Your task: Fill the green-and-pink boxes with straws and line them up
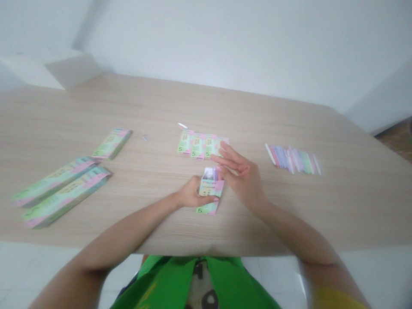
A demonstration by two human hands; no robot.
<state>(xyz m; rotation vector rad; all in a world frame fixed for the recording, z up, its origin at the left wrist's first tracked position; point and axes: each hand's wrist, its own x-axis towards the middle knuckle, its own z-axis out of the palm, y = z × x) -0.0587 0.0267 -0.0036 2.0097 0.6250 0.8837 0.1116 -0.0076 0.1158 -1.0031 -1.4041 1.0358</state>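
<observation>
1. The left hand is wrapped around a small green-and-pink box, its thumb lying across the front.
2. The right hand is at the box's open mouth, thumb and forefinger drawn close by the purple and pink sticks poking out, other fingers extended (blur there, so I cannot tell whether they pinch one).
3. That box is near the table's front edge, in front of the wearer's green top, tilted slightly.
4. Just beyond it, a row of similar boxes lies side by side, partly behind the right fingers; a white stick lies past its left end.
5. To the right, a row of coloured sticks is spread on the wooden table.
6. Off left lie a shorter carton and two long cartons, near a tiny scrap.
</observation>
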